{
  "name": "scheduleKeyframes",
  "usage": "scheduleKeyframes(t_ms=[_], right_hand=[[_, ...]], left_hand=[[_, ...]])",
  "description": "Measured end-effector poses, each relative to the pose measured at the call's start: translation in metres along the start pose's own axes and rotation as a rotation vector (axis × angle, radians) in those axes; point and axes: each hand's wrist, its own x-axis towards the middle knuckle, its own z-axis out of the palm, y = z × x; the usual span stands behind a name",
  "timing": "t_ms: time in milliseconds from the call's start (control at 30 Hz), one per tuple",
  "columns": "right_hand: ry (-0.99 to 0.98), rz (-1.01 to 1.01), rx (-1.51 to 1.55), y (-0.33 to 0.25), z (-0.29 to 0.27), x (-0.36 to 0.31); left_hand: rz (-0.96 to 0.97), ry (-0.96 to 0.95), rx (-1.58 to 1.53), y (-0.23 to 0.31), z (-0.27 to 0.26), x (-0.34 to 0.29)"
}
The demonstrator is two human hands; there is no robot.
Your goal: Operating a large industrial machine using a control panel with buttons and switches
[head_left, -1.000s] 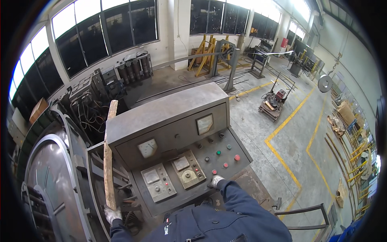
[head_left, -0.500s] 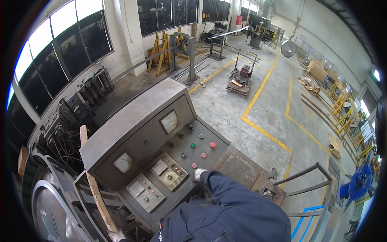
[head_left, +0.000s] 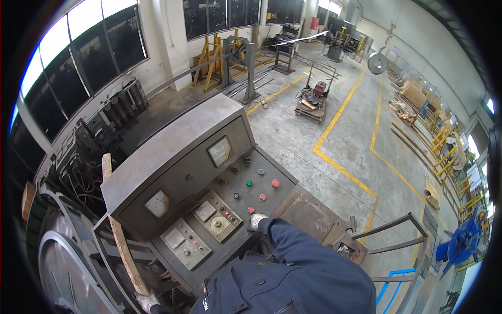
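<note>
In a pale glove, my left hand (head_left: 147,301) is closed around the lower end of a long wooden stick (head_left: 121,250). The stick slants up along the left side of a grey control console (head_left: 172,141). My right hand (head_left: 257,222), also gloved, rests at the console's front edge, just below a red push button (head_left: 251,210); its fingers are too small and covered to make out. Green, red and dark buttons dot the sloping panel. Two control boxes with dials, a left one (head_left: 185,243) and a right one (head_left: 218,215), lie on it with small red lights.
On the left a large round metal wheel or drum (head_left: 63,277) appears smeared. A metal railing (head_left: 392,227) stands at the right. Beyond the console are a wheeled cart (head_left: 312,102), a grey stand (head_left: 250,73), a hanging steel coil (head_left: 377,63) and a blue machine (head_left: 460,243).
The whole view has shifted slightly, with the console a little higher and further left in the picture. Both hands keep their places, the left still on the wooden stick.
</note>
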Motion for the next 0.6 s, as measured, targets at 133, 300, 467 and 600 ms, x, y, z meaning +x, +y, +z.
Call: scheduleKeyframes(t_ms=[133, 300, 467, 600], right_hand=[[0.024, -0.039, -0.033, 0.0, 0.002, -0.005], [0.074, -0.201, -0.088, 0.0, 0.006, 0.0], [-0.06, -0.232, -0.004, 0.013, 0.013, 0.012], [-0.105, -0.064, 0.409, 0.006, -0.001, -0.012]], left_hand=[[-0.018, -0.013, -0.044, -0.002, -0.006, -0.01], [-0.129, -0.058, -0.089, 0.017, -0.041, -0.032], [-0.089, -0.001, -0.054, 0.006, -0.031, -0.027], [-0.016, 0.012, -0.045, 0.012, -0.036, -0.027]])
